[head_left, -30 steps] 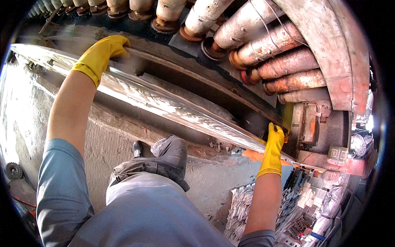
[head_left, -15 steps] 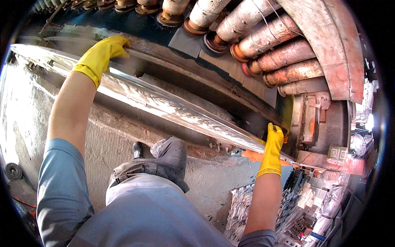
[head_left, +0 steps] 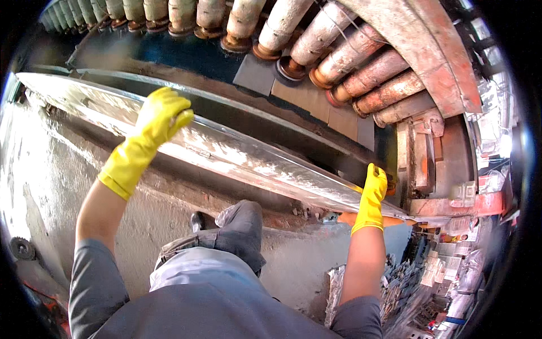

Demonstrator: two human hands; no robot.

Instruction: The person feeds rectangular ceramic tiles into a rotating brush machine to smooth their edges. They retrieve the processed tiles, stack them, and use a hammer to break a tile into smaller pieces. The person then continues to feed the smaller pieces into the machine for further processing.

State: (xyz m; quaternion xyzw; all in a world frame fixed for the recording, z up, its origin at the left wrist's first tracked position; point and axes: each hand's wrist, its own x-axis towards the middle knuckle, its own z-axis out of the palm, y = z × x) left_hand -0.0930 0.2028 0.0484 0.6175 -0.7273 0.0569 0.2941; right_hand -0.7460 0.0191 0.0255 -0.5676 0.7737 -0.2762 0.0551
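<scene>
On the metal sheet (head_left: 237, 155), both hands grip.

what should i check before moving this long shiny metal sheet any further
1. Left hand in a yellow rubber glove rests on the long shiny metal sheet: ok.
2. Right hand, also gloved, grips the sheet's near edge at its right end: ok.
3. Sheet lies along the concrete ledge: ok.
4. Row of rusty rollers running or stopped: cannot tell.
5. Foot placed firmly: cannot tell.
</scene>
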